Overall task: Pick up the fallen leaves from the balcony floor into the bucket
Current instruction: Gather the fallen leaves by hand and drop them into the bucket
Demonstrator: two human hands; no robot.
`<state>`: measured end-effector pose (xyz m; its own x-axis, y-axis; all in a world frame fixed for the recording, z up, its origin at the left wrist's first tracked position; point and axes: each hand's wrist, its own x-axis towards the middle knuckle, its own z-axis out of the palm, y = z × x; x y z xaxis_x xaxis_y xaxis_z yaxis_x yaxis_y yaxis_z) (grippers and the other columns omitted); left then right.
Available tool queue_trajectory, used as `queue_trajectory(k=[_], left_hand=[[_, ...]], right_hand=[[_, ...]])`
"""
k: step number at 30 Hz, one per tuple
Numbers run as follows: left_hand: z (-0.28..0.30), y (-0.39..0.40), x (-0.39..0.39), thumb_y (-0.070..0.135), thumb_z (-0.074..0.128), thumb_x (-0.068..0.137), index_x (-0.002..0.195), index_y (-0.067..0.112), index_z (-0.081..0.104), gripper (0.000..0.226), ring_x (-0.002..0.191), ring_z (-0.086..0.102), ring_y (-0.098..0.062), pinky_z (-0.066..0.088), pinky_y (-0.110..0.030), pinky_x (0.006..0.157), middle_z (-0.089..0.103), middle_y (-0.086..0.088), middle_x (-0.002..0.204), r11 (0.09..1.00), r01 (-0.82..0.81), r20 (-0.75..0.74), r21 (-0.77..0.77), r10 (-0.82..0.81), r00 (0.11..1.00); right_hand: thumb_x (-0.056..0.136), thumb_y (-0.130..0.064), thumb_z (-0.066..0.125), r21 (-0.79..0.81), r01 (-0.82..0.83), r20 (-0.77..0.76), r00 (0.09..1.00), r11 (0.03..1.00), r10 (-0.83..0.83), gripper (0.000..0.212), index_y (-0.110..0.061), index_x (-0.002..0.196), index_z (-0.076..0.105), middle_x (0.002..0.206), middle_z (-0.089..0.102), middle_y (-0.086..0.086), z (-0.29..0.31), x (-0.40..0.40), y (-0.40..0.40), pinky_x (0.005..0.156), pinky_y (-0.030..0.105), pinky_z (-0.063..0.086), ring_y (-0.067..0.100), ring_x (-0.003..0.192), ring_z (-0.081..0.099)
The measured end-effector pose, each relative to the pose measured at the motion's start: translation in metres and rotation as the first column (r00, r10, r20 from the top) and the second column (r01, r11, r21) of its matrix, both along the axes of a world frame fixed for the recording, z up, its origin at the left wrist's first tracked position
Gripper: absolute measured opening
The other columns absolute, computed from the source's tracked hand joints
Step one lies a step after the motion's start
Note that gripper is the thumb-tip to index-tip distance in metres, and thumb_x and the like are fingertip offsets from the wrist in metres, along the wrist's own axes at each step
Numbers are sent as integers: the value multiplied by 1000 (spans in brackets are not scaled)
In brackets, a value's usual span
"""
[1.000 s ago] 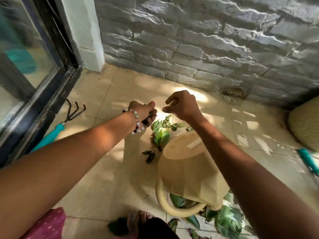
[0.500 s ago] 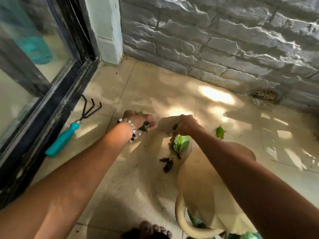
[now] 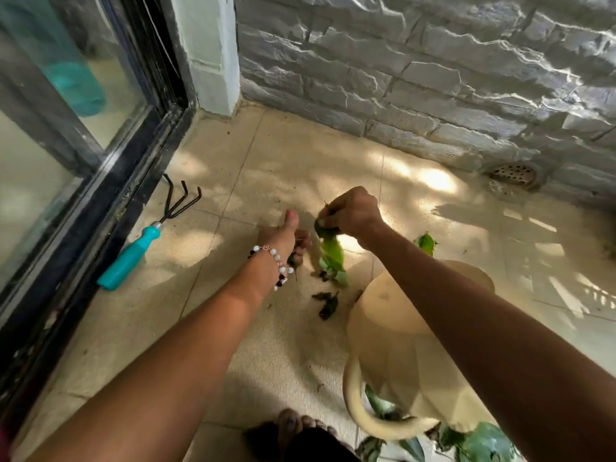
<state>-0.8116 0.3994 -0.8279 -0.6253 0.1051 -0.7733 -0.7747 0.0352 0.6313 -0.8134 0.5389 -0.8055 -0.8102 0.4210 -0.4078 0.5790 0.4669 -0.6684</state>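
Observed: the right hand (image 3: 353, 211) is clenched around a bunch of green leaves (image 3: 330, 258), which hangs from the fist above the balcony floor (image 3: 273, 155), just beyond the base end of the cream bucket (image 3: 400, 331). The left hand (image 3: 286, 236), bracelet (image 3: 275, 261) at the wrist, sits just left of that bunch with thumb raised and fingers curled; small dark leaf scraps appear to be held in them, though the view is too tight to be certain.

Bucket: lying tipped on its side, handle (image 3: 363, 421) and mouth toward the person's foot (image 3: 293, 428), base toward the stone wall (image 3: 416, 78). Its interior is hidden behind the right forearm, so the contents cannot be verified.

Outstanding items on the floor:
- dark shrivelled leaves (image 3: 328, 303), just left of the bucket's base
- a single green leaf (image 3: 426, 241), just beyond the bucket, behind the right forearm
- several large green leaves (image 3: 483, 441) spread at the bucket's mouth, lying on the tiles

Nearby: a teal-handled hand rake (image 3: 140, 248) lies well left of the bucket beside the sliding door frame (image 3: 110, 181); a floor drain (image 3: 515, 173) sits at the wall's foot.

Assessment: collection is under way, not close to complete. One handful is gathered but not deposited, and the bucket likely needs righting before it will keep anything.
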Motion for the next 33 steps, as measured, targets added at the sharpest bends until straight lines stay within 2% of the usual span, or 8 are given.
queue_trajectory(k=[3, 7, 11, 15, 19, 24, 28, 33], left_hand=[[8, 9, 0, 78, 31, 86, 91, 6, 67, 80, 49, 53, -19, 42, -24, 49, 66, -9, 75, 999, 54, 72, -8, -53, 996], [20, 21, 13, 80, 26, 85, 117, 10, 64, 87, 72, 67, -26, 44, -24, 60, 70, -14, 96, 981, 9, 159, 193, -40, 987], [25, 25, 25, 81, 34, 83, 108, 9, 65, 81, 76, 66, -28, 52, -29, 57, 69, -15, 92, 955, -73, 187, 287, 19, 982], [30, 23, 28, 74, 47, 83, 100, 12, 67, 67, 82, 68, -28, 55, -35, 67, 70, -12, 91, 955, -109, 154, 275, 68, 986], [3, 15, 23, 65, 63, 70, 99, 15, 72, 58, 84, 71, -28, 55, -46, 86, 73, -8, 89, 971, -123, 118, 206, 100, 988], [20, -13, 26, 30, 48, 100, 134, 2, 52, 44, 83, 55, -16, 51, -24, 65, 56, -10, 135, 996, -39, 3, 84, 39, 999], [10, -48, 16, 24, 52, 100, 137, -3, 45, 46, 110, 57, -31, 49, -35, 97, 51, -16, 137, 995, -98, -31, 3, 98, 995], [6, -73, 12, 20, 75, 84, 106, 0, 53, 37, 62, 57, -28, 51, -32, 49, 64, -21, 99, 940, -330, 54, 81, 327, 944]], right_hand=[[73, 2, 78, -357, 97, -99, 985, 929, -141, 11, 2, 83, 74, 90, 72, 20, 16, 16, -12, 80, 44, 59, 35, 89, 70], [88, 2, 64, -521, 128, -160, 956, 844, -244, 10, 9, 91, 70, 84, 69, 20, 24, 41, -22, 80, 44, 58, 30, 79, 67], [97, -5, 49, -435, 5, -140, 987, 900, -73, 23, -2, 98, 72, 90, 71, 16, 30, 56, -26, 75, 38, 53, 24, 86, 64], [92, 0, 49, -30, -167, -173, 972, 985, 160, 30, -10, 109, 71, 102, 73, 12, 39, 63, -35, 86, 38, 56, 24, 97, 68], [88, 2, 55, 87, -115, -219, 967, 990, 131, 22, -11, 106, 53, 99, 73, 14, 31, 68, -49, 75, 36, 58, 25, 89, 70], [87, -10, 66, 250, -145, -214, 956, 957, 201, 3, -10, 86, 68, 88, 71, 7, 24, 66, -68, 71, 31, 53, 22, 83, 67], [95, -23, 59, 198, 3, -63, 998, 980, 9, 17, -7, 95, 65, 97, 65, 5, 16, 68, -63, 80, 29, 47, 20, 88, 60], [92, -20, 58, 235, -244, 395, 909, 941, 137, 36, -17, 125, 44, 136, 36, 17, -21, 89, -79, 91, 48, 40, 38, 122, 35]])
